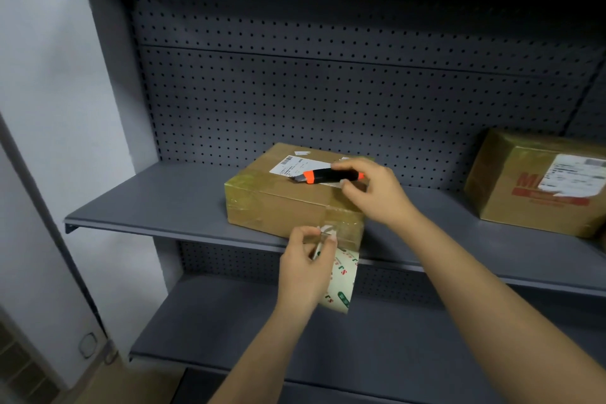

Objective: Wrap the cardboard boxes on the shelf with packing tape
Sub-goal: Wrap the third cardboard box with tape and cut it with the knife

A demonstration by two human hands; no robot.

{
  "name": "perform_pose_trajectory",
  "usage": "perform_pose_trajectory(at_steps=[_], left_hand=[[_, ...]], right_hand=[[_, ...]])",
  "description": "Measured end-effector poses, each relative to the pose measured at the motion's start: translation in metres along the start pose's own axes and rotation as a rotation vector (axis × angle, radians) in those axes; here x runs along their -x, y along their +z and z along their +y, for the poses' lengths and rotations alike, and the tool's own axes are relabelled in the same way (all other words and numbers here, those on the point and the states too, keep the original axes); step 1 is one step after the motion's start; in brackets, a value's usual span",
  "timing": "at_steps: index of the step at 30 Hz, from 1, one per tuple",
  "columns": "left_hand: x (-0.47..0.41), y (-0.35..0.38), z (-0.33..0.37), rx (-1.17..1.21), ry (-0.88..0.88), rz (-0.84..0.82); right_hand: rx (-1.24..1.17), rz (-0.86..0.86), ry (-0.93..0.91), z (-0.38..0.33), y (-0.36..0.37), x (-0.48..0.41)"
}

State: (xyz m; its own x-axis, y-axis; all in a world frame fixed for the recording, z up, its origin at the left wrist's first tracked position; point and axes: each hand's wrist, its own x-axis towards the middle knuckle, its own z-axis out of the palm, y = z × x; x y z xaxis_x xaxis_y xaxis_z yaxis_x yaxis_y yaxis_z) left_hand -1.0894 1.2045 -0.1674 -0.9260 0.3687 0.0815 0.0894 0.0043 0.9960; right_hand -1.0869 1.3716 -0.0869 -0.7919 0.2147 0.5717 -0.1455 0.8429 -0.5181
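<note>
At shelf (147, 200) front: your left hand (305, 269) grips tape roll (341, 287), right hand (377, 193) pinches knife (328, 175); tape likely flimsy, sticky, so hold rim.

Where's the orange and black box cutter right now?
Head view, centre: the box cutter is atop the taped cardboard box, over its label, its rear end gripped by the right hand.
</note>
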Motion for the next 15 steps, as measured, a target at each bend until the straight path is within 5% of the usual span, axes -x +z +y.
perform_pose_trajectory(at_steps=[7,15], left_hand=[[0.003,0.001,-0.004,0.019,0.034,-0.020],[0.003,0.000,-0.008,0.054,0.062,0.031]], right_hand=[[0.401,-0.441,0.089,0.010,0.016,-0.050],[0.453,-0.194,-0.083,-0.004,-0.003,-0.012]])
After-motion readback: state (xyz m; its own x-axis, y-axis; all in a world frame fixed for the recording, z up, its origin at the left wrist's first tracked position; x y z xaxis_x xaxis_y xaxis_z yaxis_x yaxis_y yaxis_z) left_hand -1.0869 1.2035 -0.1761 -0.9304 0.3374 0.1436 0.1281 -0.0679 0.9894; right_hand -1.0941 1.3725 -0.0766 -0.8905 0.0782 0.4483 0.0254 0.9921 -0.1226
